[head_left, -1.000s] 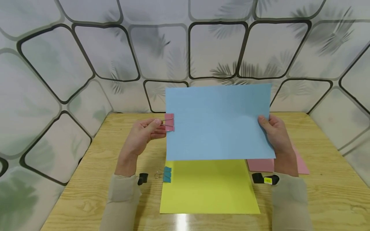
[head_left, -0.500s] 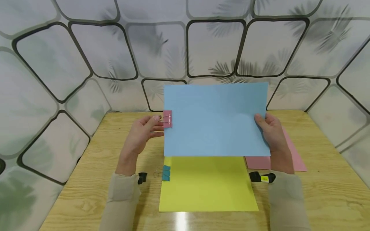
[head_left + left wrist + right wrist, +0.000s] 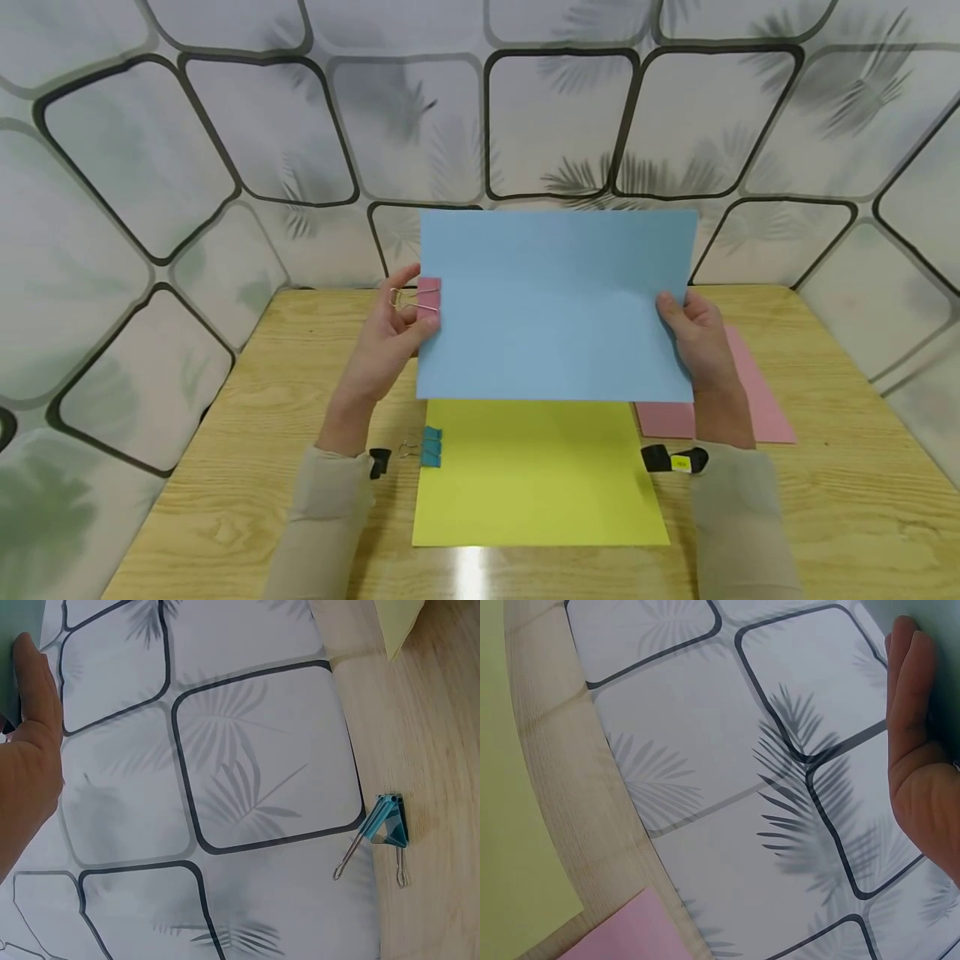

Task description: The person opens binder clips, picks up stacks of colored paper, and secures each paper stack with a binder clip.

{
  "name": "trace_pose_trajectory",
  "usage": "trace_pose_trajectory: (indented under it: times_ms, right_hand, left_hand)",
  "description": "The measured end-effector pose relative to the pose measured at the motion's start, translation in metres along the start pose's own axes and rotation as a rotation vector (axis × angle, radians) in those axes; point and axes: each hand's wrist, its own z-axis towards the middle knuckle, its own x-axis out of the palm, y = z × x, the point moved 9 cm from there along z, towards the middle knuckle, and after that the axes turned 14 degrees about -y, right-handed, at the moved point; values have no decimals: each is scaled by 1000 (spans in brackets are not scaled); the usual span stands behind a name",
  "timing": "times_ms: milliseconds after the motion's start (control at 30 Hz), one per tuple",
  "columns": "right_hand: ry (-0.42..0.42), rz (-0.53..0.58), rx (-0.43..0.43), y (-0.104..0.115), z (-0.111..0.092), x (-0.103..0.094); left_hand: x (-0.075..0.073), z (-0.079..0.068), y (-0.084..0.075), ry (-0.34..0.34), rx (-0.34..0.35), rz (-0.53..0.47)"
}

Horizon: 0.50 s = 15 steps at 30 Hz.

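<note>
A blue sheet of paper [image 3: 555, 308] is held up over the table, facing me. My left hand [image 3: 382, 350] pinches its left edge, thumb in front just under a pink binder clip [image 3: 429, 297] and the other fingers behind. The clip sits on that edge with its wire handles pointing left. On the opposite edge my right hand [image 3: 705, 342] grips the paper, thumb on the front and fingers hidden behind. Below lies a yellow sheet [image 3: 540, 483]. A teal binder clip [image 3: 431, 447] overlaps its left edge from the head; the left wrist view shows a teal clip [image 3: 391, 821] on the wood.
Pink paper [image 3: 757, 400] lies on the wooden table [image 3: 862, 500] at right, partly behind my right forearm. A patterned white backdrop [image 3: 562, 125] rises behind the table and along both sides.
My left hand has left the pink clip's wire handles and now pinches the sheet's edge beside the clip. The blue sheet has shifted slightly up and left.
</note>
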Motion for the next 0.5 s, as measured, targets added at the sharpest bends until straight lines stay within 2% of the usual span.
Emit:
trace_pose_trajectory:
  times_ms: [233, 500]
  right_hand:
    - [21, 11, 6, -1, -4, 4]
    - [112, 24, 36, -3, -6, 12]
  left_hand:
    - [-2, -2, 0, -69, -19, 16]
    - [-9, 0, -7, -147, 62, 29]
